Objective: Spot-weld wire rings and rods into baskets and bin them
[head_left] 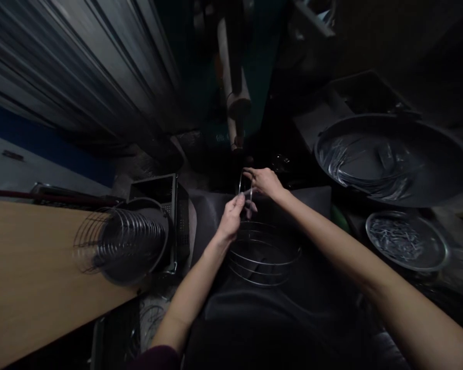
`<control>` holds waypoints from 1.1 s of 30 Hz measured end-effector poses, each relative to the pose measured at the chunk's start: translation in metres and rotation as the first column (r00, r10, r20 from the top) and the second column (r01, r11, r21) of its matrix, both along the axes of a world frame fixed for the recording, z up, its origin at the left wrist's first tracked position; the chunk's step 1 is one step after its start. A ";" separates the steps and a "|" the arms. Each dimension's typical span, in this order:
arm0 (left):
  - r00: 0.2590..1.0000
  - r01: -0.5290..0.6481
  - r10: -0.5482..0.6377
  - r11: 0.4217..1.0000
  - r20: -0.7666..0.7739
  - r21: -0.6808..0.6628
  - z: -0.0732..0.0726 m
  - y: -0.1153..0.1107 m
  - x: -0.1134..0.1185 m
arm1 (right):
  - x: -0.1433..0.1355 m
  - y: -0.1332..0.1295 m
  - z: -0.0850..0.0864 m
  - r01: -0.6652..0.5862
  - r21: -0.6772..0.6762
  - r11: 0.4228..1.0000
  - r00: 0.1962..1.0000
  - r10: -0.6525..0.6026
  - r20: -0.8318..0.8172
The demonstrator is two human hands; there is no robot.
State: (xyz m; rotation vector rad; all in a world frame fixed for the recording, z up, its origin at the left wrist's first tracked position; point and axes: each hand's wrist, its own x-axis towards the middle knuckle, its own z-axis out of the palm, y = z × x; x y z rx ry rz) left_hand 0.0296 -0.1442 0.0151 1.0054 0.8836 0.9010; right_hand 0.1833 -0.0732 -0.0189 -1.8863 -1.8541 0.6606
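Note:
My left hand (230, 218) is closed, thumb and fingers pinched on the upper end of a round wire frame (264, 263). Several thin metal rings make up that frame, which hangs over my dark apron. Just above and to the right, my right hand (267, 182) is closed on a thin bent metal wire (241, 181) that stands up between the two hands. How the wire meets the frame is too dark to make out. Directly beyond my hands is a machine's pale rod-shaped arm (239, 103), pointing down toward them.
On the left, a stack of wire rings (119, 239) leans in a round bucket beside a dark crate (173, 205) and a wooden board (34, 277). To the right stand a large basin (440, 169) with wire lengths and a smaller bowl (434, 252) of short metal pieces.

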 end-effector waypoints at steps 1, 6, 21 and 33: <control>1.000 0.000 0.000 1.000 0.000 -0.010 0.002 0.002 -0.003 | 0.003 -0.004 0.001 -0.018 0.003 1.000 1.000 0.018 -0.017; 0.941 0.338 -0.338 0.941 -0.025 0.020 0.011 0.000 0.001 | 0.010 -0.012 0.010 0.028 -0.041 0.999 0.999 -0.030 -0.036; 0.762 0.351 -0.096 0.893 -0.641 0.283 0.013 -0.006 -0.015 | -0.027 -0.130 0.044 -0.300 -0.531 0.792 0.589 -0.284 -0.757; 0.696 0.262 0.344 0.695 -0.630 0.670 -0.055 -0.081 -0.036 | -0.017 -0.068 0.052 -0.131 -0.557 0.820 0.359 -0.484 -0.798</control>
